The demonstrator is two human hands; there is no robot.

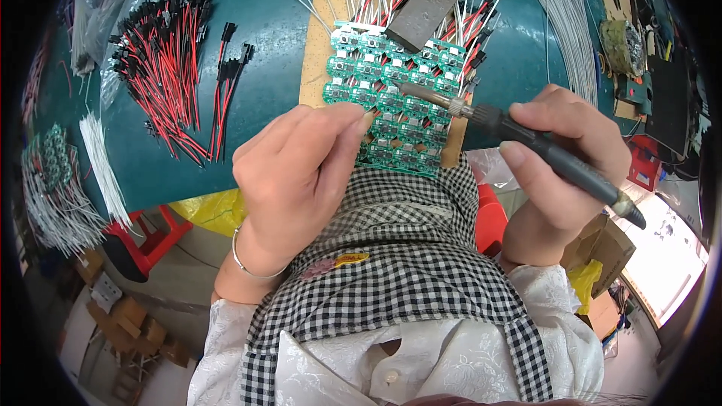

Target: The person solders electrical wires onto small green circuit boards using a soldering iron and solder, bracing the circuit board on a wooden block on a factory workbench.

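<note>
A panel of small green circuit boards lies on a tan board at the table's near edge. My right hand grips a black soldering iron, its metal tip over the upper middle of the panel. At the panel's left side my left hand is closed, thumb and forefinger pinched together; whatever they hold is hidden or too small to name. A dark flat metal bar rests across the panel's far edge. White wires and red-black connector leads stick out beyond it.
On the green table, a pile of red-black connector leads lies left, beside white wires and finished-looking boards with wires. More white wires lie right, near a round tin-like holder. A red stool stands below.
</note>
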